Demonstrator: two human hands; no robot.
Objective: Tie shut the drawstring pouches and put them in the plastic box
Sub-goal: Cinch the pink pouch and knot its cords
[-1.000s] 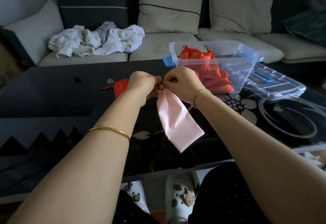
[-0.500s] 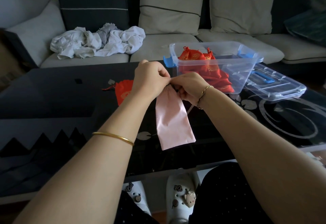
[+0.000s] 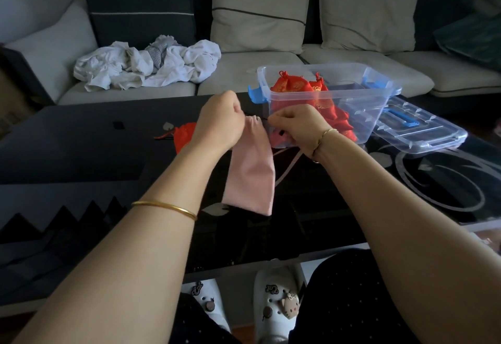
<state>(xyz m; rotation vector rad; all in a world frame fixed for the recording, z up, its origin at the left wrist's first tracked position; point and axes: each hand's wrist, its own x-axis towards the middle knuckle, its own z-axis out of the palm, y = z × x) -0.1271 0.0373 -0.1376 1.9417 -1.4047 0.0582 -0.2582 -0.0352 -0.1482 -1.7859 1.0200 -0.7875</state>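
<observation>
Now the hands have parted, the grip of the left hand (image 3: pixel 219 122) clamped on the gathered neck of the soft pink fabric pouch (image 3: pixel 250 178), the right hand (image 3: pixel 296 126) pinching its pink cord (image 3: pixel 288 168), cinching it above the dark desk (image 3: pixel 81 143), not yet in the clear plastic box (image 3: pixel 357 116).

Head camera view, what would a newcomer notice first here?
The pink drawstring pouch hangs at centre, held at its gathered mouth between the left hand and right hand above the black table. Just behind to the right, a clear plastic box holds bright red pouches. One more red pouch lies on the table behind the left hand.
</observation>
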